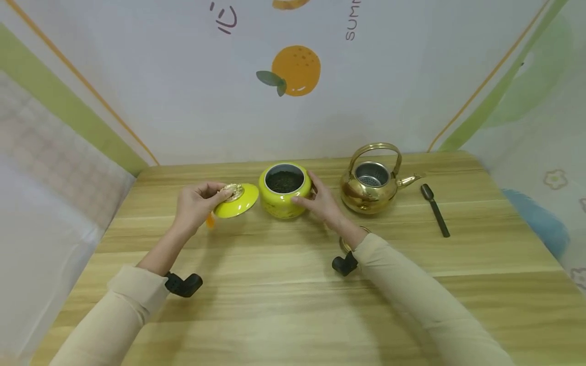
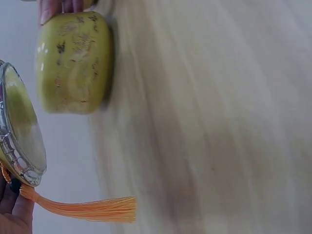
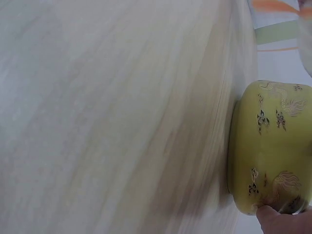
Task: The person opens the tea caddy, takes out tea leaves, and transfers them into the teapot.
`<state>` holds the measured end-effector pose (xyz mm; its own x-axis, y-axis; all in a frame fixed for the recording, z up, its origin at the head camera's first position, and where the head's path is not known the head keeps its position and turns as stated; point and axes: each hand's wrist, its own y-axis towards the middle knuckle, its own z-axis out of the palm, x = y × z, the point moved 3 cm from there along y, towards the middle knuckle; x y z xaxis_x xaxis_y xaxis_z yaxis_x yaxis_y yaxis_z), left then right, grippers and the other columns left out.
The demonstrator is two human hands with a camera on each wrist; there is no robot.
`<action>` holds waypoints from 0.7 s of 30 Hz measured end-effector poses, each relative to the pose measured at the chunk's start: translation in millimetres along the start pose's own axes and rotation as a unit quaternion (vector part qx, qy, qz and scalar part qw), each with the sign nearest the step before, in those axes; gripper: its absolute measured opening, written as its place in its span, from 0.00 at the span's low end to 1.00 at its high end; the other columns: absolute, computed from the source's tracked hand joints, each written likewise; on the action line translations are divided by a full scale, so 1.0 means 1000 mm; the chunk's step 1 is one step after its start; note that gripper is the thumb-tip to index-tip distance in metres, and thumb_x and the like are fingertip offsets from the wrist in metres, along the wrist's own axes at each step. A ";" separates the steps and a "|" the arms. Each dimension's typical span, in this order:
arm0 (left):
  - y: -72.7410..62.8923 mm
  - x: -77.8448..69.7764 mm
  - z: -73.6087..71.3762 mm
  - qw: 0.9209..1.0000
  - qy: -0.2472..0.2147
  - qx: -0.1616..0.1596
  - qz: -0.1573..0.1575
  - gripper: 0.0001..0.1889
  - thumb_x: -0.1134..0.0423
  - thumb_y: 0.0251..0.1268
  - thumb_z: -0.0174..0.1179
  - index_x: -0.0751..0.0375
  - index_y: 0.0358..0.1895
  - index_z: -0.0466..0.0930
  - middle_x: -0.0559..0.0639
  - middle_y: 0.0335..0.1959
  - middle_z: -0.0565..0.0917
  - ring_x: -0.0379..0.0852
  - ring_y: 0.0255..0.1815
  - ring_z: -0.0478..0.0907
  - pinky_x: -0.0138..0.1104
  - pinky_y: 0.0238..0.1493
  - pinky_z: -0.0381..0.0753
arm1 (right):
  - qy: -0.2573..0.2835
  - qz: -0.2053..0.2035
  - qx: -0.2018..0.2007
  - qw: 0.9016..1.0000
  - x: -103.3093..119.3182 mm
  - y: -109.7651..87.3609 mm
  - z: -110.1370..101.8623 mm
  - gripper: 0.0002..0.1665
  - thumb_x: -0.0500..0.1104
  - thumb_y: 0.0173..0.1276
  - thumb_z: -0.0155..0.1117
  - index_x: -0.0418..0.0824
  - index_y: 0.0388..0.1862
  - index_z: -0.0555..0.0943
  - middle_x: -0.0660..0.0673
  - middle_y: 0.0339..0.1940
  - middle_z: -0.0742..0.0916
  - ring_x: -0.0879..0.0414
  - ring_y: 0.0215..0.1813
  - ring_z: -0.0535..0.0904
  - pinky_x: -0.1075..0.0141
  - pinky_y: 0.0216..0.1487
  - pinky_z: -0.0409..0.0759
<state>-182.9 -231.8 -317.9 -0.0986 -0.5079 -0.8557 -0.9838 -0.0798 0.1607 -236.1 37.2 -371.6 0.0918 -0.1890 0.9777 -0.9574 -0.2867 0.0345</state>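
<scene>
My left hand (image 1: 197,206) pinches a yellow lid (image 1: 244,201) by its ornate gold knob (image 1: 234,192), tilted in the air left of the jar. From the lid hangs an orange tassel (image 2: 83,208), and a clear ridged ring (image 2: 18,163) lines its underside. The round yellow tea jar (image 1: 274,206) stands uncovered on the table, with dark loose tea leaves (image 1: 285,182) inside. Dragon figures and dark characters mark its side in the right wrist view. My right hand (image 1: 322,203) grips the jar's right side, thumb at the front, other fingers partly hidden behind.
A gold teapot (image 1: 366,195) with a raised handle stands right of the jar, its top uncovered over a metal strainer (image 1: 372,175). Farther right lies a dark scoop (image 1: 435,211). A round gold lid (image 1: 346,246) is partly hidden under my right wrist. A printed backdrop (image 1: 206,112) rises behind the table.
</scene>
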 end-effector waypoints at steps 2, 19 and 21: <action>-0.005 0.007 -0.002 1.000 0.012 0.000 -0.001 0.19 0.56 0.58 0.66 0.70 0.44 0.83 0.47 0.30 0.85 0.30 0.27 0.77 0.22 0.27 0.79 | 0.000 0.000 -0.001 1.000 0.000 0.001 0.000 0.51 0.37 0.60 0.67 0.34 0.75 0.47 0.37 0.74 0.60 0.47 0.74 0.55 0.59 0.73 0.58; -0.033 0.038 0.013 0.993 0.117 0.015 0.018 0.11 0.60 0.56 0.68 0.65 0.35 0.86 0.58 0.33 0.87 0.39 0.31 0.82 0.21 0.30 0.78 | 0.001 0.001 -0.001 1.000 0.001 0.001 0.000 0.51 0.36 0.60 0.68 0.35 0.75 0.48 0.38 0.75 0.60 0.47 0.75 0.55 0.59 0.73 0.58; -0.035 0.039 0.015 0.992 0.121 0.017 0.021 0.10 0.60 0.56 0.68 0.65 0.35 0.86 0.57 0.33 0.87 0.41 0.31 0.82 0.21 0.30 0.77 | -0.001 0.004 -0.002 1.000 0.001 0.001 0.000 0.51 0.37 0.60 0.68 0.36 0.75 0.48 0.39 0.75 0.60 0.48 0.75 0.55 0.60 0.72 0.58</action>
<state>-154.2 -235.8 -363.9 -0.1054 -0.7009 -0.7054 -0.9843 -0.0274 0.1743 -236.8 36.7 -370.9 0.0855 -0.1938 0.9773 -0.9593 -0.2809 0.0282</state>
